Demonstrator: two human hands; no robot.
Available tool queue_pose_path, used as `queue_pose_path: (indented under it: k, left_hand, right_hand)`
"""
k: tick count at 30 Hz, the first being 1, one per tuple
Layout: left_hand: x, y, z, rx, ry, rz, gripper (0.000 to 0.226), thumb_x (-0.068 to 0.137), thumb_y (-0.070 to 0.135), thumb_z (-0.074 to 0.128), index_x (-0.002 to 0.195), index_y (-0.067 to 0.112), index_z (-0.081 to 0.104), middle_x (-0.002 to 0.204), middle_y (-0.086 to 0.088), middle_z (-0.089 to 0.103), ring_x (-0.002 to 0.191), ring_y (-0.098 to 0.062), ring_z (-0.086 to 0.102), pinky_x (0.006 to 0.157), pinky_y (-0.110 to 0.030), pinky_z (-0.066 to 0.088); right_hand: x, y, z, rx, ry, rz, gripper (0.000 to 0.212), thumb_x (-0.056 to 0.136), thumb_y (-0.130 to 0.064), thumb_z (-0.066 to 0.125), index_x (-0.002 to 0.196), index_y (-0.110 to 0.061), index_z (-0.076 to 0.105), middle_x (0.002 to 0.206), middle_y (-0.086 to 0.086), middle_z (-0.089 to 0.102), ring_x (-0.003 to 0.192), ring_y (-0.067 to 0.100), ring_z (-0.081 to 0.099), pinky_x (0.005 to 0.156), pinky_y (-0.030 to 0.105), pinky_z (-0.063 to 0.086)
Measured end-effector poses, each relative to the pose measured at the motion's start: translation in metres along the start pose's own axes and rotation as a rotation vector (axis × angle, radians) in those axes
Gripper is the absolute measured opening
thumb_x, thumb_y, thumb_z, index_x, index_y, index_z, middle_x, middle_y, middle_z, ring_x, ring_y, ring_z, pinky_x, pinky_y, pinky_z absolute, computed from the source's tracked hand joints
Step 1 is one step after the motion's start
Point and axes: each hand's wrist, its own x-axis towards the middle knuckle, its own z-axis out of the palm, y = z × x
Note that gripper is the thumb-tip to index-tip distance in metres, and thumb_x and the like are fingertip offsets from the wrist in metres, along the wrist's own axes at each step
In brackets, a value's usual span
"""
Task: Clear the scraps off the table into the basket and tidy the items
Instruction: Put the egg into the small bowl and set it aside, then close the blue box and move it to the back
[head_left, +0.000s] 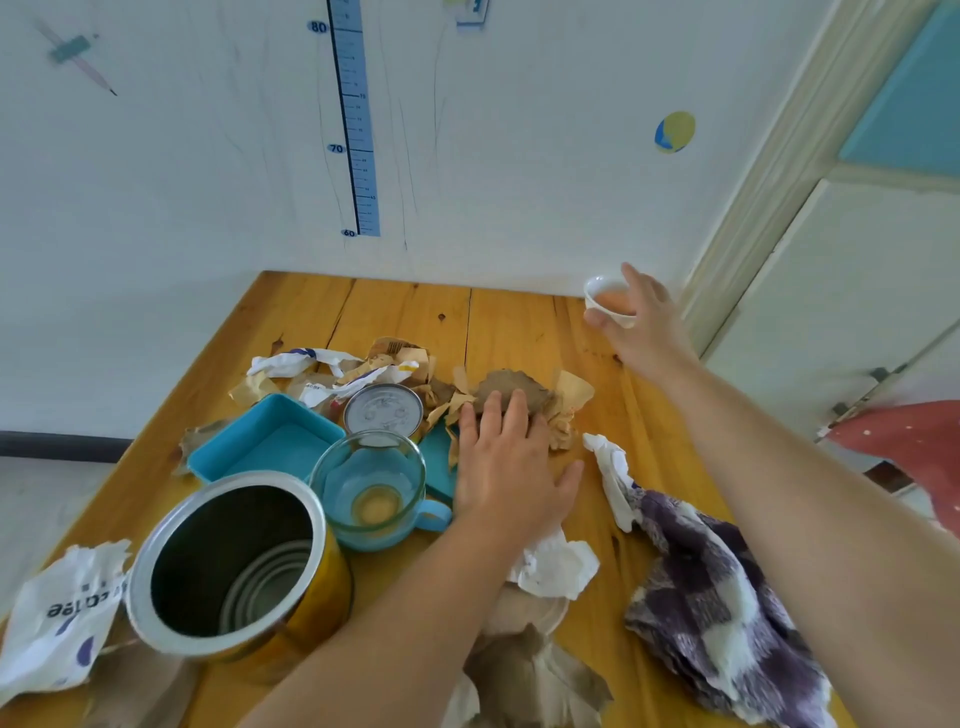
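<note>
Risks: the small white cup (602, 291) holds orange liquid and sits at the far corner of the wooden table (405, 317). A tilt or hurried lift by the right hand (647, 327) could spill it. A leftward sweep of the left hand (506, 467) could knock the glass mug (371, 488) just beside its wrist.

Pose: the hands are well apart. The right arm is stretched forward, its fingers curled round the cup. The left hand lies flat, fingers straight, pressing the brown paper scrap (511, 385) at its fingertips. More torn paper lies ahead and left of it.

The blue square container (260, 447), probably the basket, stands left of the left hand, beyond the mug.
</note>
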Motion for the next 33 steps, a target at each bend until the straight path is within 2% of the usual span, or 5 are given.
queue_pose_path:
  k: [12,21,25,28,33]
  left_hand:
    - [-0.012,0.009,-0.042,-0.417,0.094,0.020,0.044,0.093,0.030,0.040,0.130,0.005,0.044,0.147,-0.018,0.026,0.139,-0.033,0.011,0.112,-0.038,0.007]
    - [-0.047,-0.005,-0.128,-0.415,0.213,0.198,0.021,0.090,0.018,0.044,0.072,0.012,0.052,0.078,-0.002,0.052,0.083,-0.023,0.052,0.063,-0.032,0.040]
    - [-0.062,-0.053,-0.169,-0.444,0.367,0.222,0.022,0.089,0.019,0.048,0.086,0.010,0.067,0.087,-0.002,0.065,0.078,-0.016,0.057,0.067,-0.028,0.047]
    - [-0.072,-0.102,-0.174,-0.457,0.427,0.089,0.020,0.090,0.023,0.050,0.087,0.014,0.067,0.084,0.007,0.063,0.075,-0.005,0.054,0.063,-0.011,0.035]
    - [-0.083,-0.163,-0.142,-0.464,0.358,-0.222,0.019,0.090,0.023,0.050,0.085,0.014,0.066,0.085,-0.003,0.067,0.075,-0.013,0.055,0.057,-0.014,0.035]
  right_hand:
    - [-0.119,-0.050,-0.040,0.055,-0.012,-0.237,0.051,0.087,-0.025,0.057,0.135,-0.021,0.040,0.140,0.003,0.043,0.124,0.017,0.044,0.097,0.023,0.032]
    - [-0.149,-0.085,-0.033,0.239,-0.034,-0.134,0.021,0.090,-0.015,0.051,0.108,-0.016,0.062,0.100,-0.003,0.065,0.092,0.008,0.057,0.070,0.010,0.038]
    - [-0.162,-0.098,-0.022,0.220,-0.110,-0.151,0.022,0.089,-0.020,0.053,0.108,-0.021,0.064,0.094,-0.012,0.063,0.083,-0.003,0.056,0.070,0.010,0.040]
    - [-0.168,-0.101,-0.011,0.129,-0.210,-0.172,0.024,0.085,-0.019,0.059,0.109,-0.019,0.064,0.099,-0.005,0.064,0.088,0.006,0.055,0.071,0.011,0.040]
    - [-0.172,-0.103,0.007,-0.078,-0.371,-0.157,0.031,0.083,-0.022,0.062,0.114,-0.019,0.060,0.119,-0.002,0.060,0.103,0.010,0.053,0.084,0.022,0.040]
